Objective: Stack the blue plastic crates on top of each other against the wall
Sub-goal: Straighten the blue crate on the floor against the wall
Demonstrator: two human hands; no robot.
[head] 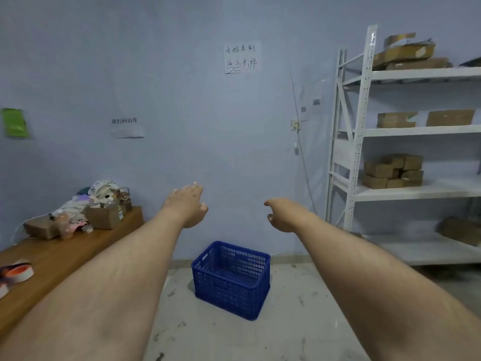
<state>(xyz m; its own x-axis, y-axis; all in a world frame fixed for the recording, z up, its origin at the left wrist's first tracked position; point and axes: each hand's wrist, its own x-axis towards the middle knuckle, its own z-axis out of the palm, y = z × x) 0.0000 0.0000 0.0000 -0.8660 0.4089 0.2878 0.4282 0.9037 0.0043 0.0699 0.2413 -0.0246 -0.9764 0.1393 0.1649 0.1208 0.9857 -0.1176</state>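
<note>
At the far left, a wooden desk (pixel 65 259) runs along the wall (pixel 182 113); a roll of tape (pixel 19 273) lies at its near end, and a cluttered group of cardboard boxes and small items (pixel 91 212) occupies its far end. A green sheet (pixel 15 123) and a printed paper notice (pixel 127 127) are fixed to the wall above the desk. The left hand (pixel 186 205) is extended forward at mid-height, fingers loosely spread, palm down, grasping nothing. Below and between the two forearms, one blue plastic crate (pixel 231 280) stands upright on the concrete floor (pixel 286 321), just in front of the wall and turned slightly so that one corner faces the camera. The crate is rectangular, open-topped and empty, with perforated lattice side walls, a solid upper rim and a mesh bottom. No hand touches it. A handwritten paper sign (pixel 242 58) is mounted on the wall above the crate. The right hand (pixel 285 214) is extended forward at a similar height, fingers curled partway inward, holding nothing. At the far right, a white metal shelving unit (pixel 359 131) stands against the wall, carrying brown cardboard boxes (pixel 393 170) on several levels.
</note>
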